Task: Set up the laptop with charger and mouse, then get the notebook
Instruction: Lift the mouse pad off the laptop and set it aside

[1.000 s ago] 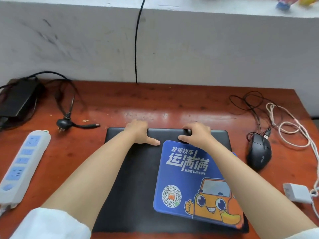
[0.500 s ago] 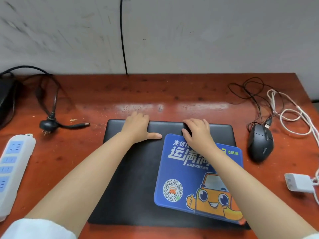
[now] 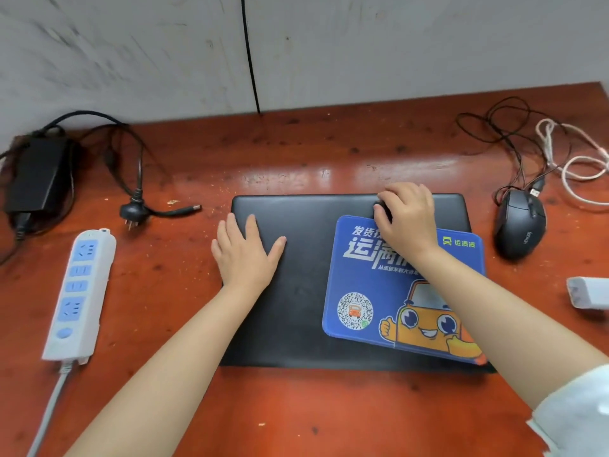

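A closed black laptop point(image 3: 296, 285) lies flat in the middle of the red-brown desk point(image 3: 296, 150). A blue mouse pad point(image 3: 372, 285) with an orange cartoon car rests on the lid's right half and hangs slightly over its right edge. My left hand point(image 3: 245, 255) lies flat on the lid's left part, fingers apart, holding nothing. My right hand point(image 3: 408, 219) is curled over the pad's far edge, thumb at its top-left corner. The black mouse point(image 3: 519, 225) sits to the right of the laptop. The black charger brick point(image 3: 36, 173) is at far left. I see no notebook.
The charger's wall plug point(image 3: 131, 211) and barrel connector point(image 3: 194, 208) lie loose left of the laptop. A white power strip point(image 3: 79, 291) runs along the left. The mouse's USB plug point(image 3: 537, 191), a white cable point(image 3: 576, 159) and a white adapter point(image 3: 590, 291) lie at right. A wall stands behind.
My left hand drew back from the laptop's far edge to the lid's left part. The mouse pad slid slightly right under my right hand. The view tilted down and leftward.
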{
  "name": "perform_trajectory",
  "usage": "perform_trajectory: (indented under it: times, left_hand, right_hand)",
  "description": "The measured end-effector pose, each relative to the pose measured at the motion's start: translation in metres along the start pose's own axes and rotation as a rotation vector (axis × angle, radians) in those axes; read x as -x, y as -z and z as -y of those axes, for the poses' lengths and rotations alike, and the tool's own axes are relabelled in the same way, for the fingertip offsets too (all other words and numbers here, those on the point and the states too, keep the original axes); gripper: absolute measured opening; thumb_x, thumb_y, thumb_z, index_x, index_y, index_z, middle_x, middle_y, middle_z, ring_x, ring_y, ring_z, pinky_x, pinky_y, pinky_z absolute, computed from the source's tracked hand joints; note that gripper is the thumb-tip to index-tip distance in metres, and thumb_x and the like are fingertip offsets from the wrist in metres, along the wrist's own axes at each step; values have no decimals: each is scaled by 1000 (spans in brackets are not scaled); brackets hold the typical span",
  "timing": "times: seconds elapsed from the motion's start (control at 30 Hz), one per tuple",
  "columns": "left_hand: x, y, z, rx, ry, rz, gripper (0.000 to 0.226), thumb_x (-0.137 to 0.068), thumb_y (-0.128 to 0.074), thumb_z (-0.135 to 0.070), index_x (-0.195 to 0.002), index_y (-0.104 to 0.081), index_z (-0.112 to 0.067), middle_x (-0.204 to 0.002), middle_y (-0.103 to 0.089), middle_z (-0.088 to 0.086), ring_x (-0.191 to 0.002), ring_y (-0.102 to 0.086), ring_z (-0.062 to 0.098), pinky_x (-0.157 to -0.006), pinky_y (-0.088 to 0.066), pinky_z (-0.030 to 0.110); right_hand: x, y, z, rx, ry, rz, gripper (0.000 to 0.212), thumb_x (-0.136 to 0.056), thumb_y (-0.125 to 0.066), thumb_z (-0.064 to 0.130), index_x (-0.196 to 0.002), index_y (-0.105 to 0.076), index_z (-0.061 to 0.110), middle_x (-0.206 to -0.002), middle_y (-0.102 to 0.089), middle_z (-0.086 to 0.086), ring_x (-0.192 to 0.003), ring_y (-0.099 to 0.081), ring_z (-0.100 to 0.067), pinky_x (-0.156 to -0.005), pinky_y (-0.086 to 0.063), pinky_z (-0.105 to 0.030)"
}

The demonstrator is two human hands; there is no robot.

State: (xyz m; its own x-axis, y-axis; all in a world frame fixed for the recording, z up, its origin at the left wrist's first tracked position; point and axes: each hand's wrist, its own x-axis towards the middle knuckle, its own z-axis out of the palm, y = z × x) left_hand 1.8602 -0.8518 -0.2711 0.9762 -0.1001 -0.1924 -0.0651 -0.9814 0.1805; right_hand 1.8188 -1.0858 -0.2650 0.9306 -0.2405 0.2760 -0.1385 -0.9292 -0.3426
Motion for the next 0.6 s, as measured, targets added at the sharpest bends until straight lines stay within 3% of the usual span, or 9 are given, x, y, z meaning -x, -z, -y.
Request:
perform_trajectory:
  times: [0.13,0.27,0.4,0.6]
  left_hand:
    - [10,10,3,69,127,85,68,-86,-46,-54,-140,-25,-19,-148,-22,22,-131,-29,39,-107,-28,48]
    - [27,13,7,117,182,97,69,-84,-51,-53,-139,-26,-19,-138,-35,24,-124,-36,40,-103,-32,47]
    - [37,14,7,246,234,95,68,-84,-57,-47,-137,-29,-15,-130,-41,28,-120,-37,42,-101,-34,46]
    - [35,16,12,320,234,90,69,-80,-63,-43,-135,-33,-12,-129,-44,28,-121,-38,43,-103,-33,45]
  right_hand:
    - [37,27,-18,125,-499,160,51,-82,-61,28,-124,-47,2,-139,-41,-24,-131,-32,-38,-110,-15,-58]
    - [78,54,-25,35,-912,273,74,-76,-64,49,-129,-36,7,-132,-49,-22,-123,-44,-38,-104,-30,-53]
    - [80,55,-13,-127,-990,197,70,-76,-67,42,-128,-39,4,-128,-48,-26,-121,-43,-42,-101,-37,-47]
    - [79,52,-14,-164,-1011,157,68,-74,-70,40,-124,-43,3,-129,-46,-25,-121,-42,-42,-101,-37,-46]
